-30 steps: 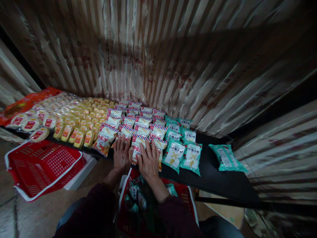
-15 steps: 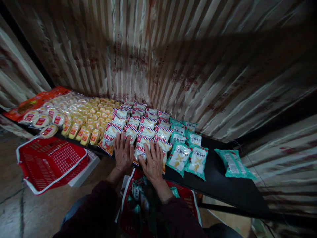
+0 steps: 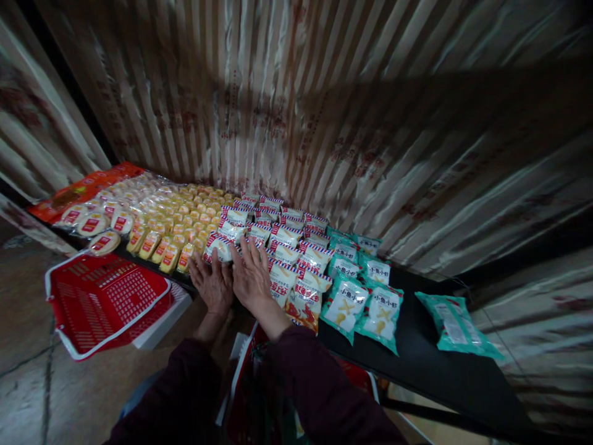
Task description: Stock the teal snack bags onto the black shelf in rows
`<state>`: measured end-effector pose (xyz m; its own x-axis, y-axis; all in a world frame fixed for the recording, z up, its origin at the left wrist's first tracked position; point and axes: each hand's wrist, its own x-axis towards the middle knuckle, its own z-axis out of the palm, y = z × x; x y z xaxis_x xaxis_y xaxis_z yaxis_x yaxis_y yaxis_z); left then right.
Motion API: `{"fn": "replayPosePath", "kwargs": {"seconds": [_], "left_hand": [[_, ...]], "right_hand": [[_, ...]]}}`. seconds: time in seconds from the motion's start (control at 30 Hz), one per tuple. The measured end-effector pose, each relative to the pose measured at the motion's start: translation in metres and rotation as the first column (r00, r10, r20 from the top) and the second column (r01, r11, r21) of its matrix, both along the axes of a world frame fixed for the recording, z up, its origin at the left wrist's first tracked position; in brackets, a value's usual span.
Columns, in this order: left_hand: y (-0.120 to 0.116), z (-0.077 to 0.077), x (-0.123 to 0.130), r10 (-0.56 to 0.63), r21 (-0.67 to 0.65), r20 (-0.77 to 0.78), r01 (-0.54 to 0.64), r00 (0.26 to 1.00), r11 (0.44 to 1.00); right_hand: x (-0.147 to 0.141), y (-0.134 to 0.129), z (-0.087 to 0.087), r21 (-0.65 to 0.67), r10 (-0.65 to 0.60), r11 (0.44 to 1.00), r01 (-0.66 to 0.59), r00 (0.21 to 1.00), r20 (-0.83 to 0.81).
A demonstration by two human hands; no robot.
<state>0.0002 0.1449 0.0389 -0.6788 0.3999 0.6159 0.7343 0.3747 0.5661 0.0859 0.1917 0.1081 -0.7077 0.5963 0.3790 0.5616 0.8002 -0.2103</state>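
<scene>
Dark sleeves reach in from the bottom edge, above a red basket with a white rim, mostly hidden under the right arm. A second red basket sits on the floor to the left, tilted. Ahead of the sleeves, 2 bare hands lie side by side at the front edge of a black table. The left hand has its fingers extended and slightly spread, tips against the lower part of a white snack bag. The right hand is just beside it, fingers stretched forward over the front of the white snack bags — neither grip pinches anything. Those bags stand in leaning rows at mid-table, striped along their tops. To their right are teal bags, 2 in front; a lone teal bag lies well apart. Left come yellow cakes, then round white cakes and an orange package. A striped, wrinkled covering rises behind.
</scene>
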Motion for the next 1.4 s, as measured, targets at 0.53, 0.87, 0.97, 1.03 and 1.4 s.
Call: {"fn": "replayPosePath", "kwargs": {"seconds": [0.53, 0.87, 0.97, 1.03, 1.4], "left_hand": [[0.009, 0.004, -0.002, 0.017, -0.032, 0.091, -0.014, 0.996, 0.999], [0.017, 0.001, -0.004, 0.022, -0.006, 0.032, -0.021, 0.999, 1.0], [0.018, -0.001, -0.004, 0.01, 0.022, -0.001, -0.01, 1.0, 1.0], [0.019, -0.002, -0.003, 0.013, 0.032, -0.021, -0.012, 1.0, 0.999], [0.02, 0.002, -0.005, 0.017, 0.063, -0.059, -0.013, 0.998, 0.998]], "right_hand": [[-0.032, 0.039, 0.005, -0.024, -0.036, 0.999, 0.036, 0.999, 0.023], [-0.034, 0.052, 0.005, -0.036, -0.064, 0.997, 0.065, 0.998, 0.014], [-0.035, 0.055, 0.006, -0.047, -0.066, 0.997, 0.067, 0.998, 0.016], [-0.039, 0.059, 0.009, -0.054, -0.057, 0.997, 0.058, 0.998, 0.028], [-0.077, 0.1, 0.024, -0.141, -0.071, 0.987, 0.082, 0.995, 0.077]]}}
